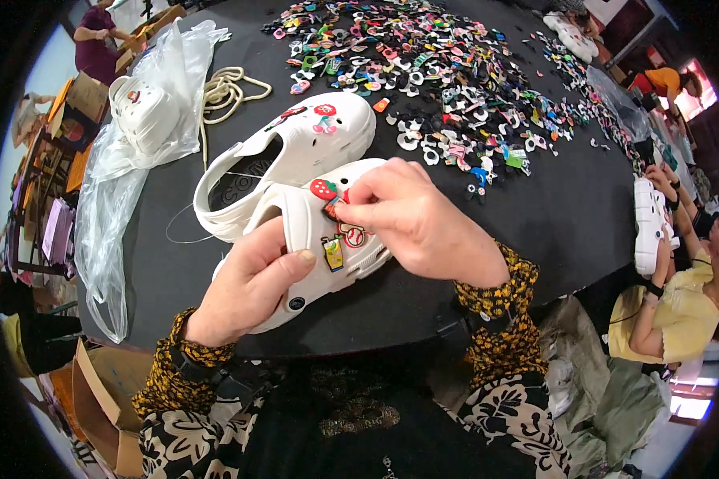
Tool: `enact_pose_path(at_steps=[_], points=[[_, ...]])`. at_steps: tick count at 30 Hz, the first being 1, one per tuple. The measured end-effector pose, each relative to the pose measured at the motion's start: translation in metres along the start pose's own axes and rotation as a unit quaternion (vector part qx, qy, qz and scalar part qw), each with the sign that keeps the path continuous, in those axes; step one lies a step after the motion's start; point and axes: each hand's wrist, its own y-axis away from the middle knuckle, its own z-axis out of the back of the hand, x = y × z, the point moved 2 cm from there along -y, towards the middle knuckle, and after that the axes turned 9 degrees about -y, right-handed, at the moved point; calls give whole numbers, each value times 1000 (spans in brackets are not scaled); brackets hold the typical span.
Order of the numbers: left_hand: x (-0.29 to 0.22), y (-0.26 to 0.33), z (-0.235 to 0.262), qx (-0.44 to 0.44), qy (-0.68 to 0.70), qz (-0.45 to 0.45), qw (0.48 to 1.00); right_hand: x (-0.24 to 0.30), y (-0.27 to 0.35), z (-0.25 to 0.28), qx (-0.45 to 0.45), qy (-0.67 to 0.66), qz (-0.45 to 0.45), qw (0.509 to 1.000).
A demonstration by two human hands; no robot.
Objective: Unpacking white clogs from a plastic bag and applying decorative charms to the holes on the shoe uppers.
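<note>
My left hand (248,283) grips a white clog (307,219) at its heel opening, thumb outside and fingers tucked in. Over its toe, my right hand (419,219) is closed in a pinch on a small shoe charm, mostly hidden by the fingers. Beside those fingertips sit a strawberry charm (323,188), a baseball charm (352,235) and a yellow drink charm (332,253). A second white clog (347,136) lies just beyond, touching the first, with red and dark charms on its toe. A thin clear loop (170,231) runs out by the clogs.
A wide heap of colourful charms (423,64) covers the far side of the black table (487,219). At left are a clear plastic bag (108,231), another white clog (144,112) and a coiled cord (228,89). To the right, a person in yellow (679,311) handles a white clog (649,227).
</note>
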Motion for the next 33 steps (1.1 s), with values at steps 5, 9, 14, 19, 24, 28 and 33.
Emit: enact_pose_path(at_steps=[5, 9, 14, 19, 24, 28, 33], points=[[5, -1, -2, -13, 76, 23, 997, -8, -2, -2, -68, -28, -3, 997], [4, 1, 0, 0, 58, 36, 998, -6, -4, -7, -91, -20, -22, 995], [2, 2, -3, -11, 79, 27, 996, -6, -5, -13, -118, -3, -2, 993], [-1, 0, -3, 2, 80, 35, 996, -8, -5, -14, -134, 14, 14, 991], [-3, -2, -2, -2, 110, 49, 993, -4, -7, -15, -128, 48, 16, 990], [-1, -3, -5, -16, 137, 55, 989, 0, -6, -15, -124, 82, 32, 988], [-1, -4, -7, -33, 158, 69, 984, 5, -3, -9, -52, 75, 24, 996]])
